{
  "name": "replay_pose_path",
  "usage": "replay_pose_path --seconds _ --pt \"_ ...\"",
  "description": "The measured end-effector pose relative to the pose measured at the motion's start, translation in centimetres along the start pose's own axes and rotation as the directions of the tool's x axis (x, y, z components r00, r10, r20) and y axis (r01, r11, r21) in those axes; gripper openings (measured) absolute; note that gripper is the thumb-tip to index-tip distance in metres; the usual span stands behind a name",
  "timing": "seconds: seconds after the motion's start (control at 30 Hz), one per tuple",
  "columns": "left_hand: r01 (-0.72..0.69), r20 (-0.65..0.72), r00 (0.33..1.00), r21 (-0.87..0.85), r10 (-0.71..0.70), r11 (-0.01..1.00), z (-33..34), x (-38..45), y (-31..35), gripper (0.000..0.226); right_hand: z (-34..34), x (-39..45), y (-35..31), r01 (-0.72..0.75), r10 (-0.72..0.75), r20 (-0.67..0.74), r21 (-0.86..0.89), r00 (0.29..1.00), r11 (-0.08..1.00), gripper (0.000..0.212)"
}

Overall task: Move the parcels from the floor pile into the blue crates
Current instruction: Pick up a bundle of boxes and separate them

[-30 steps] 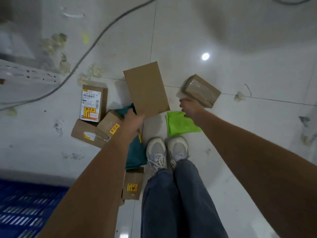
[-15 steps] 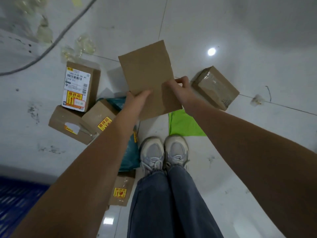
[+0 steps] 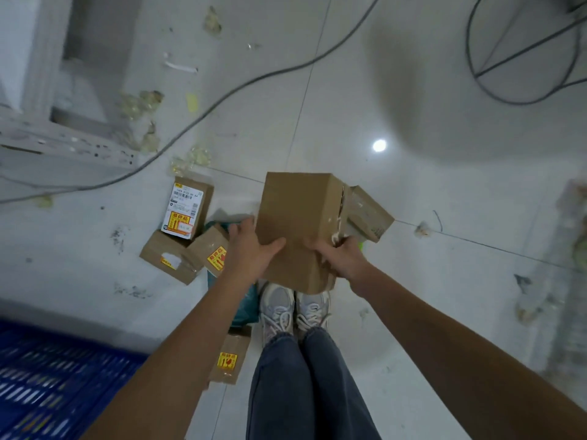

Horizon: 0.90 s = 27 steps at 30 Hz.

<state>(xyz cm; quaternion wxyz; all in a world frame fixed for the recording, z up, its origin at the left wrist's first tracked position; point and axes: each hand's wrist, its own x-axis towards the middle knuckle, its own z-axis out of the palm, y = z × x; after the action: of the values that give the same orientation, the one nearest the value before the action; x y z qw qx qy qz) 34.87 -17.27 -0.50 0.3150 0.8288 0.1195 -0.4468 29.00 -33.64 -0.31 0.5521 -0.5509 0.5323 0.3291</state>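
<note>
— What do you have in the hands?

— I hold a plain cardboard box (image 3: 298, 223) up at the centre of the frame, above the shoes (image 3: 293, 308). My left hand (image 3: 251, 249) grips its lower left edge, thumb laid across the front face, the other fingers hidden behind the box. My right hand (image 3: 341, 258) grips the lower right corner, fingers curled round the edge.

— And the rest of the parcels?

— On the floor (image 3: 413, 281). A labelled box (image 3: 187, 206) with a white shipping label sits left of centre. Just below it lie a flat brown box (image 3: 170, 262) and a small box with a yellow sticker (image 3: 211, 249), the two touching. A teal bag (image 3: 244, 308) shows beside my left forearm. One more stickered parcel (image 3: 230, 357) lies by my left leg, and a taped box (image 3: 368, 214) pokes out to the right from behind the held one.

— The crate?

— The blue crate (image 3: 60, 382) is in the lower left corner, well apart from the held box. I can't tell what lies in it. A grey cable (image 3: 222, 100) runs across the upper left.
</note>
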Motion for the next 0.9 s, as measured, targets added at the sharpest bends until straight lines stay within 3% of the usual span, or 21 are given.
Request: replay_pose_path --seconds 0.03,0.1,0.2,0.33,0.5,0.67,0.77,0.9 --pt "-0.076 -0.046 0.995 0.177 0.085 0.981 -0.3 -1.6 1.0 0.086 0.5 -1.0 -0.2 -0.012 0.014 -0.043 0.045 0.999 0.999 0.080" --pt "-0.189 -0.026 0.977 0.339 0.210 0.922 -0.5 -4.7 2.6 0.096 1.2 -2.8 -1.0 -0.071 0.084 -0.106 0.120 0.991 0.990 0.096" --pt "-0.195 0.108 0.980 0.416 0.165 0.888 0.2 -8.5 3.9 0.104 2.1 -5.2 -2.3 -0.126 0.155 -0.151 0.183 0.976 0.975 0.118" --pt "-0.133 0.056 0.991 0.494 0.121 0.859 0.9 -11.5 4.3 0.118 3.1 -8.7 -3.6 -0.131 0.136 -0.052 0.079 0.989 0.988 0.129" --pt "-0.073 -0.148 0.971 0.565 0.189 0.822 -0.8 -12.2 3.7 0.103 3.3 -11.3 -3.1 -0.063 0.061 0.026 0.079 0.998 0.995 0.109" --pt "-0.101 -0.098 0.976 0.592 0.196 0.800 -1.7 -12.8 3.5 0.132 2.9 -13.7 -0.9 -0.001 0.005 -0.017 0.247 1.000 0.969 0.063" --pt "-0.112 -0.114 0.965 0.637 0.236 0.763 -1.7 -13.6 3.2 0.140 3.2 -15.0 0.5 0.050 -0.047 -0.021 0.233 0.999 0.971 0.060" --pt "-0.068 -0.201 0.930 0.729 0.307 0.681 -0.8 -14.3 2.7 0.129 4.3 -15.7 1.8 0.110 -0.112 -0.008 0.258 0.994 0.960 0.052"
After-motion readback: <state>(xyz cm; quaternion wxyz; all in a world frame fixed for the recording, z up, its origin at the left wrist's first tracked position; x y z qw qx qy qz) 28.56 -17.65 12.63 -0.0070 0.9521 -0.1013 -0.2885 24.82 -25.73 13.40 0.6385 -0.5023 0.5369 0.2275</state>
